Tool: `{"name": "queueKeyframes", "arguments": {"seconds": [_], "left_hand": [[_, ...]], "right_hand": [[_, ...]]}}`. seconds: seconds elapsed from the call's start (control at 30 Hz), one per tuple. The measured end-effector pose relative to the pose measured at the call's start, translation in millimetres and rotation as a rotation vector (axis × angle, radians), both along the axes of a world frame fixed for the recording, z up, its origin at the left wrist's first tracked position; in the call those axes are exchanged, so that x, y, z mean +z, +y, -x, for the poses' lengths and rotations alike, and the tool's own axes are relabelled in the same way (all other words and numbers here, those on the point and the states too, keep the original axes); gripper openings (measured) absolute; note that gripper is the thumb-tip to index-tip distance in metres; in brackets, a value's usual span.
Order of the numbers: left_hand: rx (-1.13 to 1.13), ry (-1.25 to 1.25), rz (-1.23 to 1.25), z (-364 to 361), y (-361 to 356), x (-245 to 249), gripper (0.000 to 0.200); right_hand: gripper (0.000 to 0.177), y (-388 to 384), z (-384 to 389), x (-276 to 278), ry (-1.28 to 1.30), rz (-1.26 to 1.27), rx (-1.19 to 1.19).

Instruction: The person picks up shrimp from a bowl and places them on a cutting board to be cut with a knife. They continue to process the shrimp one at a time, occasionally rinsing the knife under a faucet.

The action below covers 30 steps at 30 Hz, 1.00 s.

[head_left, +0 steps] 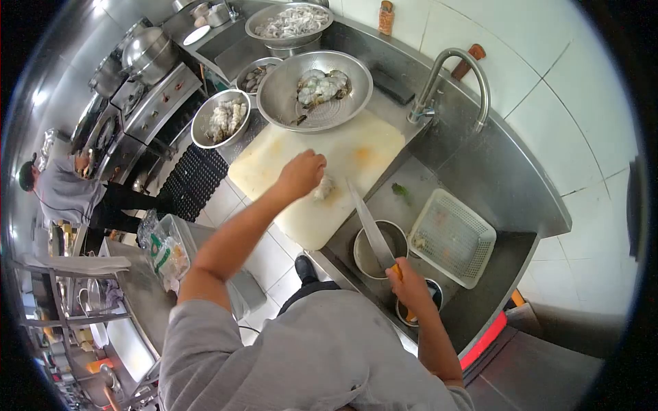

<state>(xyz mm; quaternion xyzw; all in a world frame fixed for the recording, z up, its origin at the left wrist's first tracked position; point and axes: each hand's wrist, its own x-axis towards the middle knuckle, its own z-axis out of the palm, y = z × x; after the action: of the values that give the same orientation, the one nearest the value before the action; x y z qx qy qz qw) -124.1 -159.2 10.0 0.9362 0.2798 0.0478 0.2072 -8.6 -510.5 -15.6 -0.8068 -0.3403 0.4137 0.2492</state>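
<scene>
Over the white cutting board (274,161), my left hand (303,174) has its fingers closed; what they hold, if anything, is hidden. Just beside it, a pale peeled shrimp piece (323,187) lies on the board. My right hand (409,279) grips the yellow handle of a large knife (372,228), whose blade points up over the sink toward the board's right edge. Behind the board stands a big metal colander (267,96) with grey shrimp (322,88) in it. A smaller bowl (200,130) at its left holds pale peeled shrimp (226,121).
The sink holds a white plastic basket (488,236), a round pot (363,264) and a green leaf (400,190). A curved faucet (485,89) stands behind. More shrimp fill a back bowl (288,24). At far left, another person (68,185) stands near the stove (161,103).
</scene>
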Motion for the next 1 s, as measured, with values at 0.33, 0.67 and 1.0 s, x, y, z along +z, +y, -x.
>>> {"name": "queueKeyframes", "arguments": {"seconds": [0.33,0.67,1.0], "left_hand": [[0.146,-0.222,-0.201,-1,-45,-64,0.038],[0.341,-0.154,0.074,21,-55,-40,0.051],[-0.006,0.065,0.002,36,-62,-55,0.082]], "right_hand": [[0.058,36,-33,20,0.148,-0.037,0.061],[0.060,90,-72,11,0.268,-0.026,0.152],[0.060,118,-96,1,0.341,-0.045,0.243]]}}
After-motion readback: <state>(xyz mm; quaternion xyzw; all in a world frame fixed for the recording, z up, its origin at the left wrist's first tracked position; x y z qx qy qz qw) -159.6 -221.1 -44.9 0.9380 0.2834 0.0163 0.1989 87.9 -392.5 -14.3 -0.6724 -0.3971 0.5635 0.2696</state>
